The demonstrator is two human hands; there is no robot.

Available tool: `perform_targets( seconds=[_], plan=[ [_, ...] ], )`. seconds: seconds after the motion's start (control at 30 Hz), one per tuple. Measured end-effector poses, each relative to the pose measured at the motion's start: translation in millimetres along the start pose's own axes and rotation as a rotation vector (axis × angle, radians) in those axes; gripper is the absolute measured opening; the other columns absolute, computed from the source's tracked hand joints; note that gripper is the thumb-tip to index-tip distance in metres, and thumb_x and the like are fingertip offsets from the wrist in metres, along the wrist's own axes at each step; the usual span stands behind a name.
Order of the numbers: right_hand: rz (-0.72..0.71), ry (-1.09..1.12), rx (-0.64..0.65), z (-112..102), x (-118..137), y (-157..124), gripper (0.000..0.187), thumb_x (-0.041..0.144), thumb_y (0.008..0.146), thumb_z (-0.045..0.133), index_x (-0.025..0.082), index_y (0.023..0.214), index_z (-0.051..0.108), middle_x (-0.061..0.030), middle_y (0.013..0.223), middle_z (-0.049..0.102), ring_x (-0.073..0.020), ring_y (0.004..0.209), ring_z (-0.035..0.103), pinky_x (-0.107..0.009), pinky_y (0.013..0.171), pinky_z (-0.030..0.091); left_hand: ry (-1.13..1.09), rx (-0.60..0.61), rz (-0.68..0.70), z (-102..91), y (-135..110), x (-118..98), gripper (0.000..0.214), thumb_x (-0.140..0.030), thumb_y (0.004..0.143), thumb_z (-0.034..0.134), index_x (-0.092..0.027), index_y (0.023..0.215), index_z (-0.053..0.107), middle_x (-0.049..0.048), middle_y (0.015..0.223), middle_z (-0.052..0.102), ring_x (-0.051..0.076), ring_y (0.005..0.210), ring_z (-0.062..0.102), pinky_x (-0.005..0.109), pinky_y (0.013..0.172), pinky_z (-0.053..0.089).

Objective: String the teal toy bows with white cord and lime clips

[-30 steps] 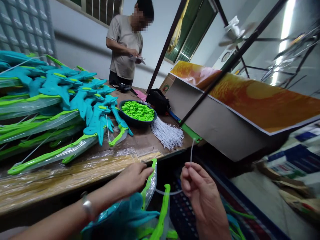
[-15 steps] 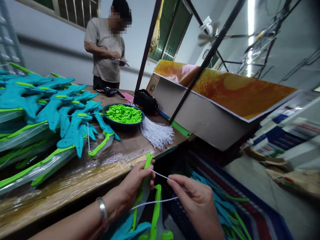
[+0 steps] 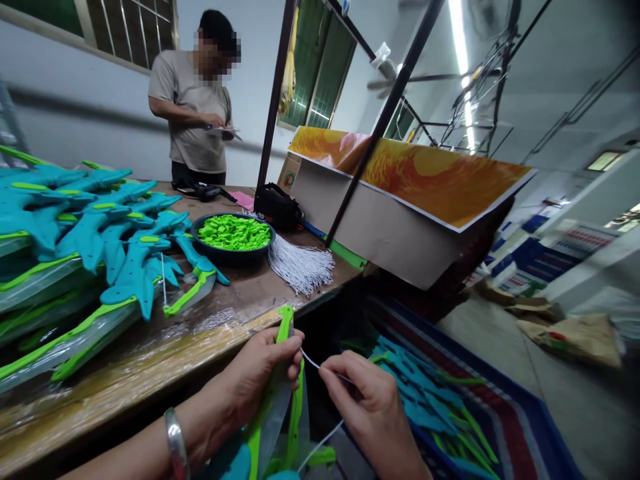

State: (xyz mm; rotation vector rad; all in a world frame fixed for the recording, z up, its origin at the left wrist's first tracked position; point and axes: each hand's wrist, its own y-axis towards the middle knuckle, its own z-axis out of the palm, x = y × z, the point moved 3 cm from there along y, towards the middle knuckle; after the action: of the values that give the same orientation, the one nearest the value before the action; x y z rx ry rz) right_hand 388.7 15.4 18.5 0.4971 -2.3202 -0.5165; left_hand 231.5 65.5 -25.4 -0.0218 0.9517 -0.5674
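Observation:
My left hand (image 3: 257, 373) is closed round a green and teal toy sword (image 3: 280, 393) in a clear sleeve, held upright at the table's front edge. My right hand (image 3: 367, 400) pinches a thin white string (image 3: 313, 361) that runs across to the sword's tip by my left thumb. The string's loose end hangs down below my right hand. A silver bangle (image 3: 175, 440) is on my left wrist.
A pile of teal and green toy swords (image 3: 95, 233) covers the wooden table (image 3: 165, 353) at left. A dark bowl of green pieces (image 3: 233, 233) and a bundle of white strings (image 3: 300, 267) lie behind. A person (image 3: 193, 120) stands at the far end. A blue crate (image 3: 500, 427) holds more swords.
My right hand came down and in toward my left, drawing the string short and taut against the sword. The view swung to the right.

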Motion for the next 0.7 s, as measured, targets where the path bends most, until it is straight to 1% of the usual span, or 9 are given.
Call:
perform_targets(
  seconds=[0.13, 0.17, 0.23, 0.3, 0.37, 0.47, 0.57, 0.7],
  plan=[
    [0.053, 0.110, 0.028, 12, -1, -4, 0.016, 0.018, 0.098, 0.054, 0.022, 0.099, 0.070, 0.0003, 0.084, 0.069, -0.0125, 0.074, 0.067, -0.019, 0.066, 0.048, 0.052, -0.047, 0.020, 2.4, 3, 7, 0.029, -0.023, 0.069, 0.075, -0.016, 0.093, 0.062, -0.0032, 0.059, 0.060, 0.010, 0.050, 0.051, 0.023, 0.054, 0.043],
    [0.056, 0.134, 0.027, 15, -1, -4, 0.017, 0.018, 0.099, 0.054, 0.022, 0.101, 0.070, 0.0001, 0.085, 0.069, -0.0125, 0.075, 0.067, -0.019, 0.067, 0.048, 0.068, -0.053, 0.029, 3.4, 3, 8, 0.028, -0.022, 0.067, 0.073, -0.016, 0.092, 0.062, -0.0028, 0.058, 0.061, 0.010, 0.050, 0.051, 0.023, 0.054, 0.042],
    [0.038, 0.160, -0.002, 20, 0, -4, 0.018, 0.017, 0.099, 0.053, 0.021, 0.095, 0.070, 0.0001, 0.083, 0.067, -0.0119, 0.073, 0.066, -0.019, 0.066, 0.048, 0.097, -0.069, 0.046, 6.3, 2, 10, 0.026, -0.021, 0.066, 0.072, -0.016, 0.090, 0.063, -0.0028, 0.057, 0.060, 0.010, 0.050, 0.052, 0.022, 0.054, 0.041],
    [0.011, 0.161, -0.079, 19, 1, -2, 0.019, 0.015, 0.099, 0.054, 0.021, 0.089, 0.069, 0.0003, 0.080, 0.065, -0.0111, 0.070, 0.063, -0.019, 0.063, 0.046, 0.112, -0.091, 0.069, 9.7, -1, 11, 0.027, -0.024, 0.067, 0.073, -0.016, 0.091, 0.064, -0.0033, 0.058, 0.059, 0.010, 0.051, 0.052, 0.022, 0.054, 0.040],
    [-0.010, 0.138, -0.171, 16, 4, 2, 0.017, 0.014, 0.099, 0.054, 0.020, 0.088, 0.066, 0.0005, 0.080, 0.062, -0.0110, 0.069, 0.061, -0.019, 0.062, 0.045, 0.113, -0.082, 0.077, 13.7, -4, 12, 0.024, -0.032, 0.072, 0.072, -0.017, 0.090, 0.064, -0.0026, 0.062, 0.059, 0.011, 0.053, 0.052, 0.022, 0.054, 0.040],
    [-0.054, 0.064, -0.277, 11, 10, 9, 0.017, 0.014, 0.101, 0.050, 0.020, 0.089, 0.060, -0.0005, 0.083, 0.059, -0.0124, 0.073, 0.059, -0.022, 0.067, 0.046, 0.097, -0.035, 0.070, 18.4, -7, 17, 0.028, -0.043, 0.077, 0.072, -0.018, 0.078, 0.060, -0.0017, 0.064, 0.057, 0.011, 0.055, 0.051, 0.022, 0.054, 0.038],
    [-0.109, -0.010, -0.302, 13, 14, 15, 0.017, 0.013, 0.103, 0.045, 0.019, 0.092, 0.056, -0.0026, 0.088, 0.056, -0.0144, 0.078, 0.057, -0.025, 0.070, 0.046, 0.100, 0.000, 0.112, 19.8, -5, 22, 0.034, -0.048, 0.076, 0.074, -0.019, 0.076, 0.057, -0.0025, 0.064, 0.055, 0.011, 0.056, 0.048, 0.023, 0.055, 0.038],
    [-0.132, -0.111, -0.277, 23, 12, 19, 0.016, 0.011, 0.103, 0.042, 0.019, 0.096, 0.053, -0.0041, 0.088, 0.056, -0.0165, 0.078, 0.056, -0.028, 0.071, 0.046, 0.124, 0.021, 0.150, 20.1, -3, 26, 0.034, -0.048, 0.077, 0.075, -0.018, 0.074, 0.058, -0.0038, 0.061, 0.051, 0.011, 0.057, 0.044, 0.024, 0.057, 0.036]
  ],
)
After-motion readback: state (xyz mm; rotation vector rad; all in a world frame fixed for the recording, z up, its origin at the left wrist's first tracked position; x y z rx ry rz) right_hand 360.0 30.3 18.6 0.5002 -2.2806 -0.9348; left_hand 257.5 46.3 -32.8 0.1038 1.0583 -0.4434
